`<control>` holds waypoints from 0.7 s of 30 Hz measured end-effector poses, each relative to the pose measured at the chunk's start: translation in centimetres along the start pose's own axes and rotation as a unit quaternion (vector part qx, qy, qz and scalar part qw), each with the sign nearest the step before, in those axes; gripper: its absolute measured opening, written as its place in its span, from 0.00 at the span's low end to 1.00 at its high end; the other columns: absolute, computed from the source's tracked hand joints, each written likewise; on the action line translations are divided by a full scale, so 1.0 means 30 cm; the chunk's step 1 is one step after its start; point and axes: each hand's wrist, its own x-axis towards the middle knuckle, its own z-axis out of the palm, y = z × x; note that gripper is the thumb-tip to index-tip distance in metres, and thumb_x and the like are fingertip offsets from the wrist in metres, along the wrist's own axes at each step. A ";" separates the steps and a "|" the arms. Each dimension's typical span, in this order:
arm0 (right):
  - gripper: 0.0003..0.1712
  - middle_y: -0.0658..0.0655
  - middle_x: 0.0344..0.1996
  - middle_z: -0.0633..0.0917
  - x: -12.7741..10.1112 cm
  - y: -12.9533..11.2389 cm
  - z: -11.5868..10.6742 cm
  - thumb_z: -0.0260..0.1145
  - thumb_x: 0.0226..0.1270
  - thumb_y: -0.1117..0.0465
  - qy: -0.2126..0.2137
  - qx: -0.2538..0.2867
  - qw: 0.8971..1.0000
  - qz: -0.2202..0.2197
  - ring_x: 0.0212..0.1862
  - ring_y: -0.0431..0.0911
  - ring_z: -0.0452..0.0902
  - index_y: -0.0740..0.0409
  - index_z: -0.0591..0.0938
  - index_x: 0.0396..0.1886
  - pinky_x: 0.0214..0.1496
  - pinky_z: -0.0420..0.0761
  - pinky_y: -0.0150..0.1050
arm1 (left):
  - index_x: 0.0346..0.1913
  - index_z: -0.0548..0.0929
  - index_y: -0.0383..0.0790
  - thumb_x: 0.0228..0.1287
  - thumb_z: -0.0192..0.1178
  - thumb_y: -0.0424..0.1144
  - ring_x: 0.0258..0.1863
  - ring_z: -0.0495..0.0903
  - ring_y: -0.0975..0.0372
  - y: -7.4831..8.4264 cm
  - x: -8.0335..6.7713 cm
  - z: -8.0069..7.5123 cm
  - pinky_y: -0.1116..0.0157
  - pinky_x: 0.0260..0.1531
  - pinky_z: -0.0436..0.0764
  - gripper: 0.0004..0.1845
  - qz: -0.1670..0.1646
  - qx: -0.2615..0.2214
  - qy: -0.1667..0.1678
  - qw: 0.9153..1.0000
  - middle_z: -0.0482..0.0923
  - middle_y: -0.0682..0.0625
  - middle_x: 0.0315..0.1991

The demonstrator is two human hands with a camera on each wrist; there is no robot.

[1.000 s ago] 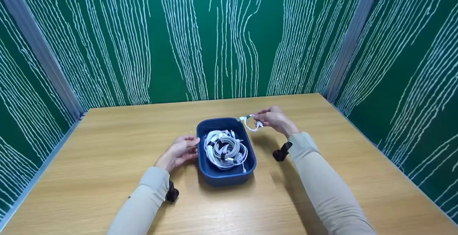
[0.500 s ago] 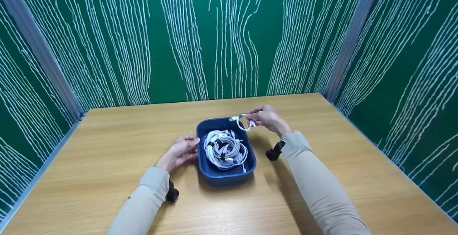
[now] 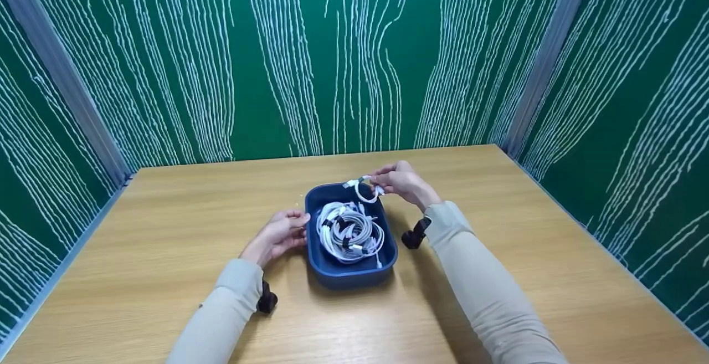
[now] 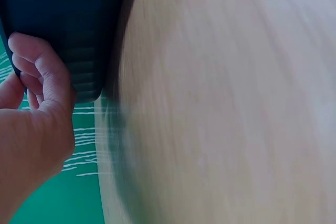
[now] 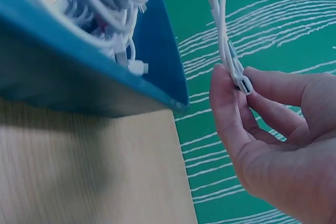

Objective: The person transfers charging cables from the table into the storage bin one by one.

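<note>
A dark blue plastic box stands in the middle of the table with several coiled white cables inside, some bound with black straps. At its left side my left hand grips the wall, thumb at the rim and fingers on the outer face. Over the box's far right corner my right hand pinches a short white charging cable between thumb and fingers. A small oval connector port on this charging cable shows in the right wrist view, with its loop rising above the fingertips.
A light wooden table lies under the box and both arms. Green panels with white wavy lines rise at the back and sides, joined by grey posts. Each wrist wears a small black camera.
My right hand has moved left with the charging cable, from beside the box to over its far right corner. The left hand and the box have stayed in place.
</note>
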 end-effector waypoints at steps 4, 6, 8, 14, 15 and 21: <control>0.18 0.63 0.44 0.85 0.000 -0.014 0.020 0.61 0.69 0.64 0.016 -0.107 0.993 -0.037 0.41 0.43 0.80 0.71 0.78 0.54 0.53 0.82 0.40 | 0.36 0.68 0.40 0.72 0.51 0.31 0.23 0.71 0.63 0.000 0.003 0.001 0.68 0.27 0.77 0.04 -0.001 -0.001 0.003 1.000 0.70 0.53 0.24; 0.17 0.63 0.45 0.85 -0.002 -0.018 0.027 0.60 0.69 0.63 0.043 -0.158 0.985 -0.060 0.44 0.46 0.78 0.70 0.80 0.52 0.52 0.80 0.40 | 0.36 0.69 0.40 0.71 0.51 0.31 0.23 0.71 0.63 -0.002 0.003 0.001 0.68 0.27 0.78 0.04 -0.002 -0.002 0.005 1.000 0.70 0.53 0.24; 0.16 0.62 0.43 0.85 -0.009 -0.024 0.032 0.59 0.70 0.62 0.068 -0.186 0.977 -0.077 0.44 0.48 0.76 0.69 0.82 0.50 0.46 0.78 0.37 | 0.37 0.69 0.40 0.71 0.51 0.31 0.23 0.71 0.63 -0.003 0.003 0.000 0.68 0.27 0.78 0.04 -0.001 -0.002 0.006 1.000 0.70 0.52 0.24; 0.15 0.62 0.43 0.86 -0.052 -0.056 0.041 0.59 0.71 0.60 0.079 -0.237 0.958 -0.142 0.44 0.50 0.79 0.66 0.83 0.48 0.44 0.79 0.36 | 0.37 0.68 0.40 0.71 0.51 0.31 0.22 0.71 0.64 -0.001 0.003 0.003 0.68 0.26 0.78 0.04 0.000 0.008 0.016 1.000 0.70 0.53 0.24; 0.16 0.62 0.45 0.86 -0.065 -0.064 0.043 0.59 0.71 0.59 0.075 -0.247 0.953 -0.161 0.46 0.50 0.80 0.66 0.83 0.49 0.47 0.80 0.38 | 0.38 0.68 0.39 0.71 0.52 0.31 0.22 0.71 0.64 0.001 0.003 0.005 0.68 0.26 0.78 0.04 0.000 0.016 0.020 1.000 0.70 0.52 0.24; 0.22 0.61 0.57 0.82 -0.160 -0.130 0.068 0.57 0.73 0.54 0.052 -0.313 0.894 -0.315 0.56 0.53 0.79 0.60 0.77 0.61 0.63 0.76 0.49 | 0.44 0.69 0.35 0.72 0.51 0.34 0.22 0.71 0.61 0.064 -0.031 0.037 0.66 0.25 0.77 0.05 0.029 0.169 0.068 0.983 0.69 0.49 0.29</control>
